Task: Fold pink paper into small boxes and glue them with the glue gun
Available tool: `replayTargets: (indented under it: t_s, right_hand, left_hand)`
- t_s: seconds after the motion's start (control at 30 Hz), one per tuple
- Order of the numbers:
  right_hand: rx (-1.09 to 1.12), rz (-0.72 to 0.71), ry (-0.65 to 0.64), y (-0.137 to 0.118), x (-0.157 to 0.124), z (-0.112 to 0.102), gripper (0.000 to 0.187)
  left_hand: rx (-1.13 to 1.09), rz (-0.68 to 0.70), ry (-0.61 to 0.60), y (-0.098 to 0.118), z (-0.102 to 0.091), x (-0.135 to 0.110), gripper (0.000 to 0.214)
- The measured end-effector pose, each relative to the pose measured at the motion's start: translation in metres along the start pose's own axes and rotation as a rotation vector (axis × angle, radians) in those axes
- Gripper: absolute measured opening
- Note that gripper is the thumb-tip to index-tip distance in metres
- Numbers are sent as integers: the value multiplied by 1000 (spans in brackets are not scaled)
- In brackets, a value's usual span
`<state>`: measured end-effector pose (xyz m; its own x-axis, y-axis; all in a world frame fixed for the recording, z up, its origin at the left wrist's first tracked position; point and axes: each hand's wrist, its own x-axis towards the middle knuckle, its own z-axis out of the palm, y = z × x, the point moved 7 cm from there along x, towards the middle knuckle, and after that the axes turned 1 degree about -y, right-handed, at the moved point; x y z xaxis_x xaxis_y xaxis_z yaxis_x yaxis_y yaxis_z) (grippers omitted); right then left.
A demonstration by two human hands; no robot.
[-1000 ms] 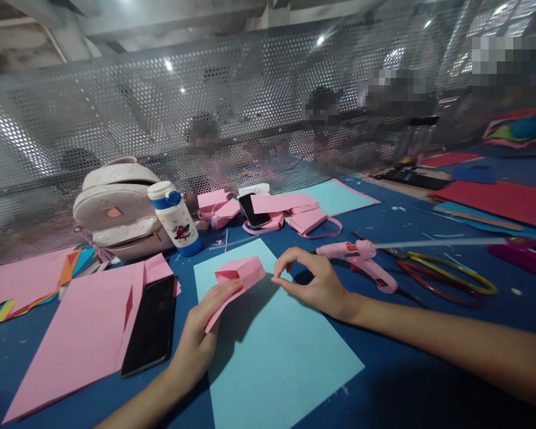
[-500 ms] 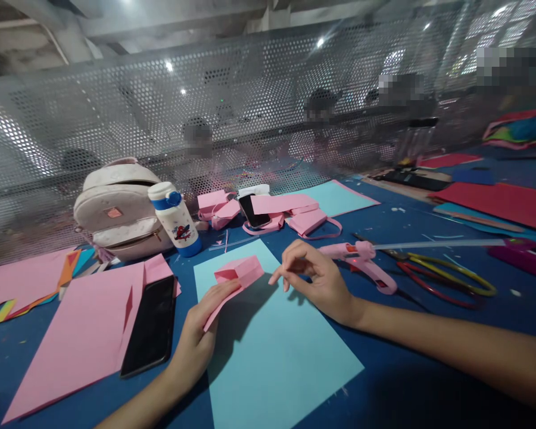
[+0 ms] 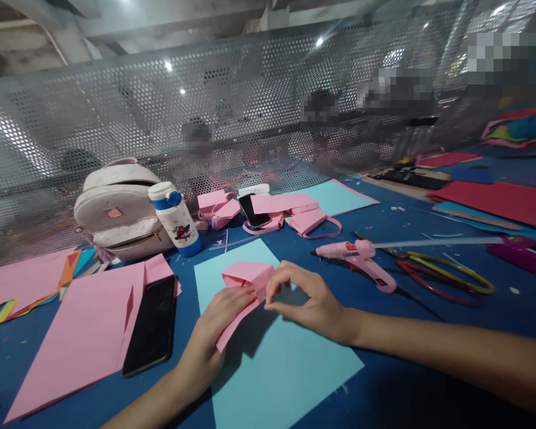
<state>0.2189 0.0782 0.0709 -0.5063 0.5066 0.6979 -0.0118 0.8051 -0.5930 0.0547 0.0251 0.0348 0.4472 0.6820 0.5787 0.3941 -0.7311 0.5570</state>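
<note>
My left hand point(image 3: 223, 319) is closed around a folded pink paper box point(image 3: 252, 273), its fingers lying across the front and a flap sticking out below them. The box is held just over a light-blue sheet of paper point(image 3: 290, 369). From the other side, my right hand point(image 3: 310, 298) meets the box's right edge, thumb and index finger curled together in a pinch there. Those fingertips partly hide that edge. A pink hot glue gun point(image 3: 366, 259) lies to the right of my right hand, a clear glue stick point(image 3: 438, 243) running out of its back.
Red-and-yellow-handled scissors point(image 3: 446, 277) lie beyond the glue gun. At left are pink sheets point(image 3: 84, 322), a black phone point(image 3: 152, 328), a bottle point(image 3: 176, 220) and a white backpack point(image 3: 120, 208). Several pink paper pieces point(image 3: 306, 220) lie behind, before a perforated metal screen point(image 3: 259, 95).
The pink paper box has shifted right and turned in my left hand. My right hand has moved down and left to the box's edge, its fingers closing into a pinch, uncovering the glue gun's nozzle.
</note>
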Motion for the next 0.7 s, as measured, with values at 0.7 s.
replayTargets:
  t_s: [0.7]
  right_hand:
    - [-61,-120,-54,-9,3,1,6]
  left_hand:
    - [14,49,-79,5,6,1,65]
